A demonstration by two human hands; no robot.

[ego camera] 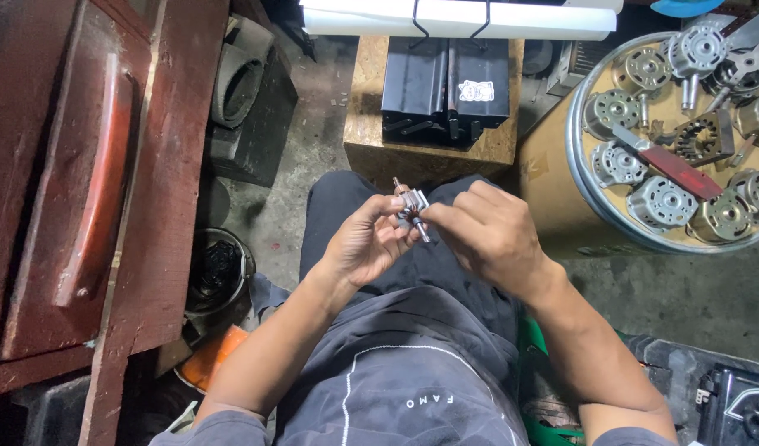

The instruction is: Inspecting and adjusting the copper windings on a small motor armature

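1. The left hand, just left of the frame's middle, is cupped palm up, its thumb and fingertips pinching a small motor rotor.
2. The right hand, just right of the middle, closes its thumb and forefinger on the same rotor from the other side, so both hands meet at it.
3. The rotor sits in the centre of the frame, above the person's lap, tilted, with its thin shaft running from upper left to lower right and a silvery core around the middle.
4. Above the hands, a wooden block stands on the floor and carries a black metal part.
5. A white roll lies across the top edge of the frame, over that black part.
6. At the upper right, a round tray holds many silvery motor housings and a flat red bar.
7. A dark red wooden cabinet with a long handle fills the left side.
8. At the lower left, beside the cabinet, a dark bucket sits on the floor.
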